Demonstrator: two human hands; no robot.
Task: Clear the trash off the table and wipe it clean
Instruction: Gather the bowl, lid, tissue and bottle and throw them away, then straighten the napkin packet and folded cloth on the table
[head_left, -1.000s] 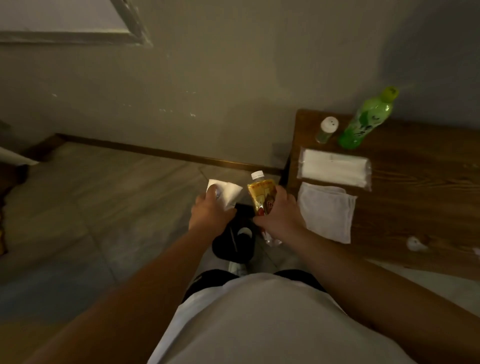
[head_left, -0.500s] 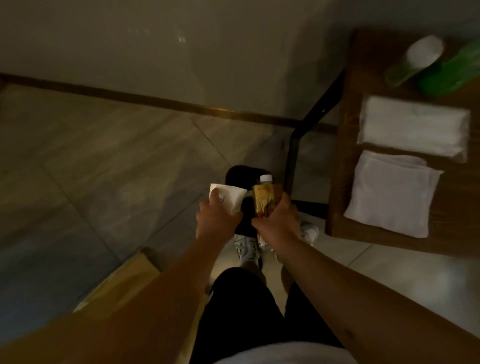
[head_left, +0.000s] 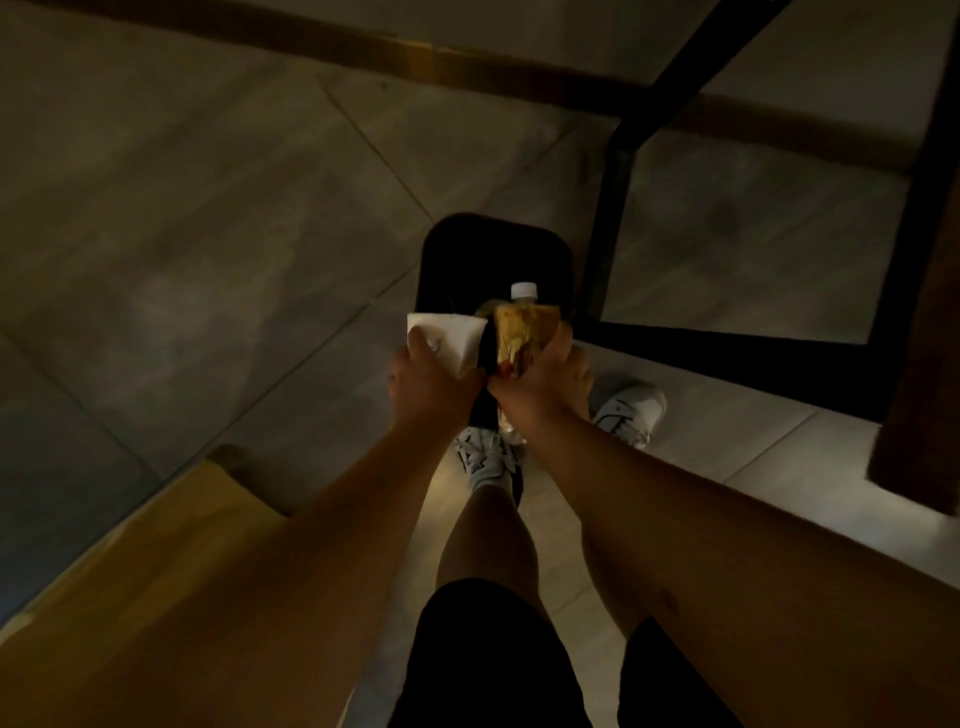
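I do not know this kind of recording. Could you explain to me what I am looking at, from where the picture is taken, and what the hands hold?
There is no machine here: a person wears a camera on the head, so you look down along their two bare arms. The left hand holds a folded white tissue. The right hand holds a bottle with a yellow label and a white cap. Both are over a black bin standing on the tiled floor. Below you see the person's white shoes. At the right are the table's black frame and a corner of its wooden top; what lies on it is out of view.
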